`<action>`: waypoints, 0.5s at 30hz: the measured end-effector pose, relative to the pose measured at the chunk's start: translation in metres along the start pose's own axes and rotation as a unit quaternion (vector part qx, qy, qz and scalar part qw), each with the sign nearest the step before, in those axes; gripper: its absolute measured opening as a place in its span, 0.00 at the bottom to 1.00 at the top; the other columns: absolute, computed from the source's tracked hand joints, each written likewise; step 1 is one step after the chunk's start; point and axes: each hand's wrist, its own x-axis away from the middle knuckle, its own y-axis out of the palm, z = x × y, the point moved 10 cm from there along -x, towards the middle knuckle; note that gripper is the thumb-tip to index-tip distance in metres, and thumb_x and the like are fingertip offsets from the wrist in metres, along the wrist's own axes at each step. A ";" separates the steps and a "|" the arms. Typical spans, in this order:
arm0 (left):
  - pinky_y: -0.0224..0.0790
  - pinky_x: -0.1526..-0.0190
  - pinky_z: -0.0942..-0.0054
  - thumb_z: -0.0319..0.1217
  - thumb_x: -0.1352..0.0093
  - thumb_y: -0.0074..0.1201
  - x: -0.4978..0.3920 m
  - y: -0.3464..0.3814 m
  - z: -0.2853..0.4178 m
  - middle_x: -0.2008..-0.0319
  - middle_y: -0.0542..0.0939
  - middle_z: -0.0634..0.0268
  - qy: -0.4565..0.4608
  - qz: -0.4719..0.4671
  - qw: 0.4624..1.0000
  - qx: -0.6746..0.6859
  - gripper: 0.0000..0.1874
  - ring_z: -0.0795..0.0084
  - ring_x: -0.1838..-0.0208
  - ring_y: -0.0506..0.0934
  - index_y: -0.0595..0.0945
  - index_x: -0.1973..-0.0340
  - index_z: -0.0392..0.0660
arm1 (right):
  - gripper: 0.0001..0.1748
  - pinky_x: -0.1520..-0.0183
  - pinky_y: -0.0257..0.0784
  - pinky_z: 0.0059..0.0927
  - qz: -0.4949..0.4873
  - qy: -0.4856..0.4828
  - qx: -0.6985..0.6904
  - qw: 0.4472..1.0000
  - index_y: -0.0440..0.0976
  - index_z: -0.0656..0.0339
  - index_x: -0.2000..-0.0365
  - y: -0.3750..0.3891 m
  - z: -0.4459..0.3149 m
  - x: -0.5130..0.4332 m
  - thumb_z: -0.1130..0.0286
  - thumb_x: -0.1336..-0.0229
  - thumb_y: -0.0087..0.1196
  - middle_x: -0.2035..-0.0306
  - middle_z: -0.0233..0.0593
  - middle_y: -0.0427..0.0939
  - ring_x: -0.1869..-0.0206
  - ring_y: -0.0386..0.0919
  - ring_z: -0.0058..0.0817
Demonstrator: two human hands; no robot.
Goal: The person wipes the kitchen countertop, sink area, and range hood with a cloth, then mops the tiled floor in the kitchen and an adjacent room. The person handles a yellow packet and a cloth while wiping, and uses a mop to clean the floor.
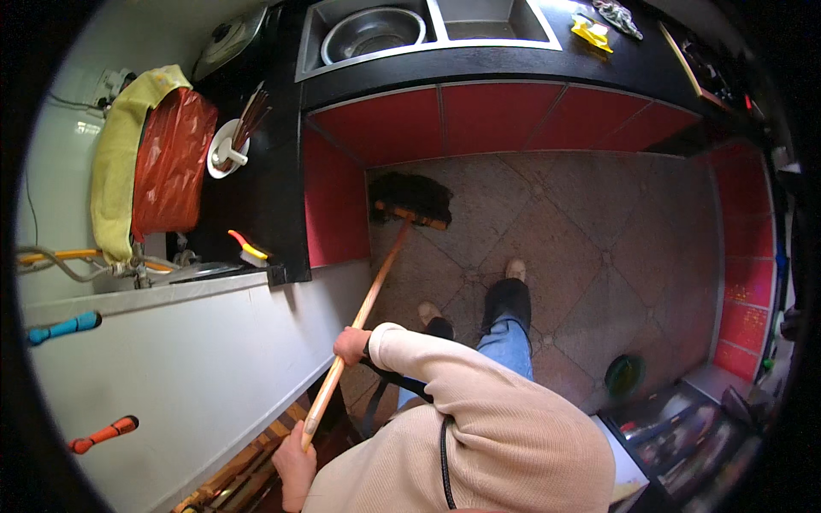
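A long-handled broom slants across the floor, its wooden handle (371,298) running up toward me. Its dark bristle head (414,194) rests on the brown floor tiles (571,211), in the corner by the red tiled cabinet fronts (500,118). My right hand (351,345) grips the handle partway along, the arm reaching across my body. Around the top end of the handle, my left hand (296,458) is closed. Both my feet stand on the floor to the right of the handle.
A white panel (192,359) with blue and orange handles flanks my left. On the black counter lie a yellow-and-red brush (249,249), a white container with chopsticks (224,151) and a red plastic bag (173,167). Ahead is a double sink (497,25). A green round container (624,375) stands at right.
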 end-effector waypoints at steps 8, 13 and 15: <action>0.69 0.71 0.60 0.30 0.48 0.58 -0.082 -0.094 0.104 0.76 0.78 0.59 0.153 0.046 0.984 -0.073 0.23 0.55 0.73 0.76 0.79 0.54 0.50 | 0.12 0.57 0.70 0.38 0.103 0.046 -0.073 0.991 0.80 0.53 0.71 -0.131 0.064 0.070 0.65 0.61 0.56 0.69 0.40 0.80 0.62 0.78 0.39; 0.69 0.72 0.62 0.29 0.47 0.57 -0.119 -0.135 0.217 0.77 0.78 0.58 0.229 0.037 0.967 -0.104 0.21 0.57 0.73 0.76 0.79 0.55 0.50 | 0.13 0.55 0.67 0.40 0.157 0.105 -0.106 0.976 0.80 0.52 0.70 -0.196 0.126 0.173 0.65 0.60 0.54 0.67 0.40 0.80 0.59 0.78 0.38; 0.69 0.73 0.63 0.29 0.47 0.57 -0.133 -0.138 0.270 0.78 0.77 0.59 0.270 0.039 0.957 -0.101 0.21 0.58 0.74 0.76 0.79 0.56 0.51 | 0.12 0.54 0.65 0.39 0.171 0.141 -0.123 0.967 0.80 0.53 0.70 -0.209 0.160 0.223 0.66 0.60 0.53 0.68 0.40 0.80 0.59 0.78 0.39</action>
